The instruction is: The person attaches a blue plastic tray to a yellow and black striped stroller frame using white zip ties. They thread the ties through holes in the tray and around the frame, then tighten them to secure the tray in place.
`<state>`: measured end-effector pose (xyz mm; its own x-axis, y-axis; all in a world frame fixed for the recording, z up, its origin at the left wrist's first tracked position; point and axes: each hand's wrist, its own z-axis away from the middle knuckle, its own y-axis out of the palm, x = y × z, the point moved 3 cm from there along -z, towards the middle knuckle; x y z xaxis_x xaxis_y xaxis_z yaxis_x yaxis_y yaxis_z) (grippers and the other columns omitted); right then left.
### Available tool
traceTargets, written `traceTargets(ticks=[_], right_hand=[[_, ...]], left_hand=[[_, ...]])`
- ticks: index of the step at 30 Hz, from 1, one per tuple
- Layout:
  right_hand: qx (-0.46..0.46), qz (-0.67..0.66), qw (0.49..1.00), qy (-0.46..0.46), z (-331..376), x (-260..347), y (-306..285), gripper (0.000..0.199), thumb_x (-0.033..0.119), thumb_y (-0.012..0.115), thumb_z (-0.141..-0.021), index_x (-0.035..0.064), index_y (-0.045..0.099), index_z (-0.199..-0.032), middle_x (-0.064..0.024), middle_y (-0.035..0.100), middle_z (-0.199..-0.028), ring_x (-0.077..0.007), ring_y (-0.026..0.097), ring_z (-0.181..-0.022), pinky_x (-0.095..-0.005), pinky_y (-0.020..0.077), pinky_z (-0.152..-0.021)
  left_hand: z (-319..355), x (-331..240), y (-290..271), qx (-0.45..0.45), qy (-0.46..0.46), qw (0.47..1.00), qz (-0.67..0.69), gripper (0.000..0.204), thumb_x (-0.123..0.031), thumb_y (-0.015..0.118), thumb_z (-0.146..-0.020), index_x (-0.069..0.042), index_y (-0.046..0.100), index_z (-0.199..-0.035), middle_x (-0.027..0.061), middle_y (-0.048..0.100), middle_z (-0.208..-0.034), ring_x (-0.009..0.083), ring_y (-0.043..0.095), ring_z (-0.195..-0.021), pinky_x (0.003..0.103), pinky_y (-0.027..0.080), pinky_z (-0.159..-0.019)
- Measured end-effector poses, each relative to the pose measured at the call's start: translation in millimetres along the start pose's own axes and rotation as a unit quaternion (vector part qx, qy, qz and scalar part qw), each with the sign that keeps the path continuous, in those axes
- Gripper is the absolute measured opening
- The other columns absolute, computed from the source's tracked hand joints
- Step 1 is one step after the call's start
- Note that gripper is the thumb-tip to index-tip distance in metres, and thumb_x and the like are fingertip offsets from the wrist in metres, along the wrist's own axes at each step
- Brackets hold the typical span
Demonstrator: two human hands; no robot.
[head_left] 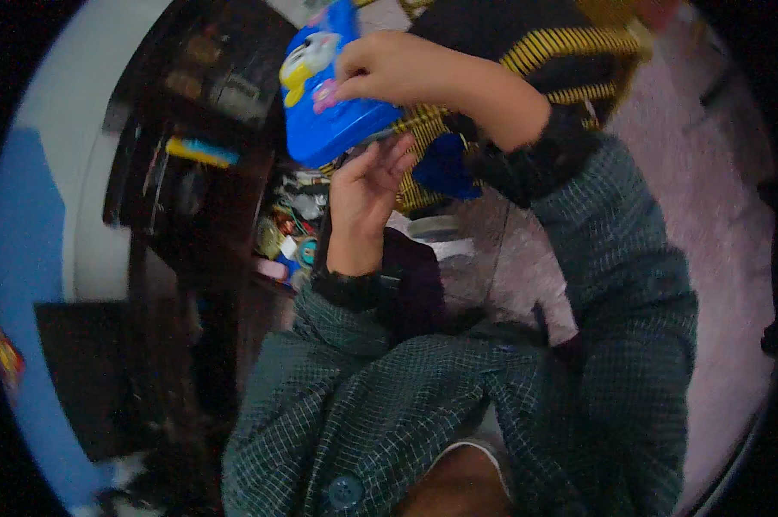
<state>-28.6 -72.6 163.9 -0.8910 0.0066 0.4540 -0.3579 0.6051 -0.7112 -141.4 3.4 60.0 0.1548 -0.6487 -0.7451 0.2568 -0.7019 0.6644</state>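
Note:
A glossy blue plastic case [333, 133] with a raised white-and-yellow cartoon figure and a pink flower is tilted up in front of me, at the upper middle. My right hand [376, 69] reaches across from the right with curled fingers, its thumb and forefinger pinched at the pink flower. Under the case's lower edge is my left hand [367, 194], palm turned up, thumb and bent fingers around a dark strip along that edge. Blur hides exactly how the left fingertips grip.
Left of my hands stands a dark wooden cabinet [242, 250] holding a jumble of small coloured items [290, 228]. A yellow-and-black striped seat [570, 47] is beyond my right arm. Beneath it lies blue cloth [448, 168]. Pale floor [665, 172] extends on the right.

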Motion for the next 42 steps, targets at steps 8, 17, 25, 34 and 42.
traceTargets(ticks=[8,17,25,34,42], right_hand=[[0.006,-0.028,1.0,0.001,5.8,2.3,0.5,0.025,0.024,0.06,-0.075,-0.0002,0.059,-0.071,-0.0132,0.056,-0.062,-0.0224,0.056,-0.055,-0.033,0.042,-0.051],[-0.019,-0.015,0.999,-0.049,0.6,1.5,2.2,0.023,0.026,0.061,-0.074,0.0033,0.06,-0.072,-0.0122,0.058,-0.063,-0.0245,0.057,-0.058,-0.035,0.0418,-0.053],[-0.039,-0.043,0.997,-0.053,-5.3,1.5,0.5,0.023,0.028,0.062,-0.073,0.0055,0.061,-0.072,-0.0089,0.059,-0.063,-0.0218,0.059,-0.059,-0.0339,0.0449,-0.056],[-0.074,-0.048,0.995,-0.043,-3.2,2.6,-1.2,0.017,0.024,0.058,-0.073,0.0078,0.061,-0.076,-0.0085,0.061,-0.07,-0.0242,0.06,-0.068,-0.0353,0.045,-0.061],[-0.085,-0.044,0.995,-0.032,0.3,2.1,-1.0,0.019,0.026,0.058,-0.073,0.0085,0.062,-0.077,-0.009,0.061,-0.071,-0.0261,0.06,-0.069,-0.0378,0.0451,-0.061]], left_hand=[[7.1,-15.7,-4.3,0.014,0.017,0.972,-0.235,0.023,-0.02,0.048,-0.086,0.0,0.051,-0.096,0.013,0.06,-0.079,0.021,0.058,-0.069,0.032,0.047,-0.063],[5.3,-10.5,-2.6,-0.023,0.125,0.985,-0.115,0.013,-0.012,0.046,-0.087,-0.002,0.049,-0.095,0.009,0.058,-0.078,0.0185,0.057,-0.064,0.032,0.047,-0.059],[-3.2,-9.1,7.2,-0.011,0.09,0.966,-0.243,0.016,-0.014,0.048,-0.086,-0.002,0.049,-0.096,0.0105,0.057,-0.071,0.0195,0.053,-0.054,0.032,0.046,-0.053],[-8.2,-5.2,13.1,-0.078,0.13,0.941,-0.302,0.017,-0.014,0.052,-0.081,-0.003,0.05,-0.095,0.0046,0.053,-0.067,0.0132,0.047,-0.049,0.027,0.042,-0.045],[-5.1,-1.8,17.9,-0.12,0.124,0.949,-0.266,0.018,-0.017,0.053,-0.081,-0.006,0.052,-0.095,0.0033,0.052,-0.067,0.0108,0.046,-0.048,0.026,0.04,-0.044]])
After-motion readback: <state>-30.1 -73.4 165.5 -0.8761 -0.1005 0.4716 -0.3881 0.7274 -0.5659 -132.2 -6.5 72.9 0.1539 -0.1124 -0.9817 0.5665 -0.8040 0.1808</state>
